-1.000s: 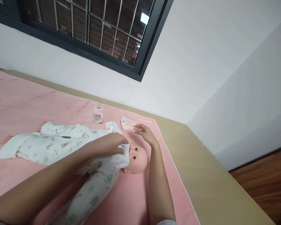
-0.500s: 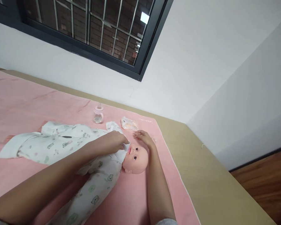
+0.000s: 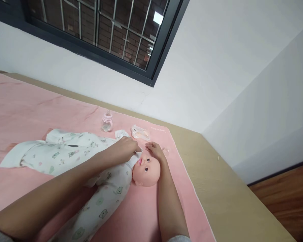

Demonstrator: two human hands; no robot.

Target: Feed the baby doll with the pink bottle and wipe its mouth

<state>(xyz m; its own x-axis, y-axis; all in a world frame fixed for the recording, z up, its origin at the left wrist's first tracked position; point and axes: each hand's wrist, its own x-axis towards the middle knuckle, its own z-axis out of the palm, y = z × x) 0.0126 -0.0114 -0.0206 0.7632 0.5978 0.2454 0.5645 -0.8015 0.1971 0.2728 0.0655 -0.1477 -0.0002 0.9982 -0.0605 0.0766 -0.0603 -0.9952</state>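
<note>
A baby doll [image 3: 146, 172] lies on its back with its head to the right, dressed in white clothes [image 3: 63, 148] printed with green bears. Pinched between the fingers of my left hand [image 3: 126, 149] is the collar [image 3: 136, 156], drawn up near the doll's chin. My right hand [image 3: 154, 150] is beside the top of the doll's head, on the far side, its fingers stretched and slightly bent with nothing visible in them. One sleeve [image 3: 103, 205] spreads toward me, flat on the pink mat [image 3: 141, 208].
A baby bottle [image 3: 107, 122] stands upright behind the doll. To its right lies a clear packet [image 3: 140, 133], and a small transparent item [image 3: 166, 151] is past my right wrist. The wooden surface [image 3: 204, 174] borders the mat, with a wall and barred window behind.
My left hand has shifted slightly up and right with the collar in its fingers. The right hand stays almost in place beside the doll's head.
</note>
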